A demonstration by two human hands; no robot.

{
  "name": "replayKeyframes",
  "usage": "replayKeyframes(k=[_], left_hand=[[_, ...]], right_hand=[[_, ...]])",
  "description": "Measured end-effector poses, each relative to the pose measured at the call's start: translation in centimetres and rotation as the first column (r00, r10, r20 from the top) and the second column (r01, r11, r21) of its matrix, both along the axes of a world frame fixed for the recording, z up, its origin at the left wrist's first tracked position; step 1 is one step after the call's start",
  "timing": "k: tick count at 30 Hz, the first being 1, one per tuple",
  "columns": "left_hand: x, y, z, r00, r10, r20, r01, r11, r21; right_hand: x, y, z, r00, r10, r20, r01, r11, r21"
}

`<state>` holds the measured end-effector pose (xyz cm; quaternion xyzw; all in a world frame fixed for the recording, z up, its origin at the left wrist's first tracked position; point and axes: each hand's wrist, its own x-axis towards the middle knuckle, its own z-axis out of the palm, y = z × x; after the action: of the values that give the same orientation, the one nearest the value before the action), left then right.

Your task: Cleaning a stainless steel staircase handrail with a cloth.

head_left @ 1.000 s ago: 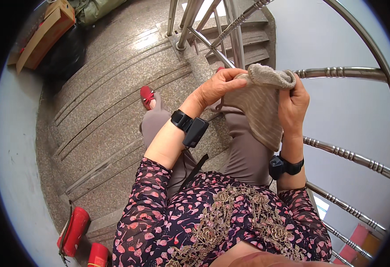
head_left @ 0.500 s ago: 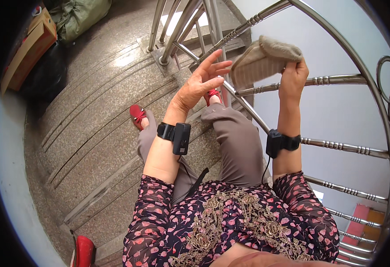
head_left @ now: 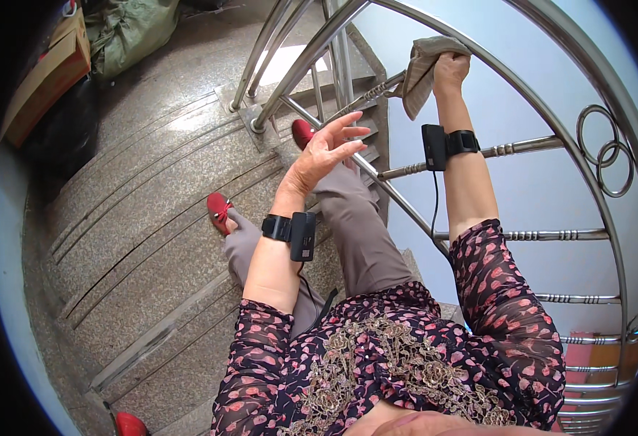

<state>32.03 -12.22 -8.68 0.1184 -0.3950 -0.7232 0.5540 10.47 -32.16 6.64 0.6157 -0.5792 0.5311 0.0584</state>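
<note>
My right hand (head_left: 451, 70) is closed on a beige cloth (head_left: 421, 78) with a ribbed weave, up at the curved top rail of a shiny metal stair railing (head_left: 530, 145). The cloth lies over or against that rail, its lower part hanging loose; my hand hides part of the contact. My left hand (head_left: 326, 151) hovers over the stairs near the railing's lower bar, fingers spread and holding nothing. Each wrist carries a black strap with a small box, such as the left wrist box (head_left: 303, 236).
Speckled stone steps (head_left: 137, 240) fan out beneath me, where my red shoes (head_left: 219, 211) stand. On the landing at upper left are a cardboard box (head_left: 50, 87), a green sack (head_left: 133, 36) and a black bag (head_left: 64, 127). Something red (head_left: 128, 424) shows at bottom left.
My right hand has moved forward and up with the cloth, from beside the railing's bars to its top rail. The left hand has shifted slightly left, still spread. The view has shifted too.
</note>
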Motion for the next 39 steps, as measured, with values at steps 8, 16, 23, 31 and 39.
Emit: replayKeyframes(k=[8, 16, 23, 31, 39], left_hand=[[-1.2, -1.0, 0.9, 0.992, 0.124, -0.036, -0.122, 0.99, 0.069], [-7.2, -3.9, 0.8, 0.972, 0.209, -0.108, -0.201, 0.976, 0.08], [-11.1, -6.4, -0.1, 0.948, 0.277, -0.155, -0.225, 0.931, 0.286], [-13.7, -8.5, -3.2, 0.855, 0.519, 0.027, -0.482, 0.773, 0.412], [-14.7, -8.8, -6.5, 0.871, 0.474, 0.13, -0.462, 0.698, 0.547]], right_hand=[[1.4, -0.8, -2.8, 0.993, -0.112, -0.032, 0.093, 0.928, -0.36], [2.0, 0.7, -10.3, 0.993, 0.078, 0.087, -0.052, 0.96, -0.274], [2.4, 3.4, -14.7, 0.873, 0.299, 0.386, -0.315, 0.949, -0.022], [1.5, 5.8, -20.9, 0.7, 0.316, 0.641, -0.565, 0.793, 0.226], [0.1, 6.6, -26.9, 0.622, 0.355, 0.698, -0.693, 0.664, 0.28]])
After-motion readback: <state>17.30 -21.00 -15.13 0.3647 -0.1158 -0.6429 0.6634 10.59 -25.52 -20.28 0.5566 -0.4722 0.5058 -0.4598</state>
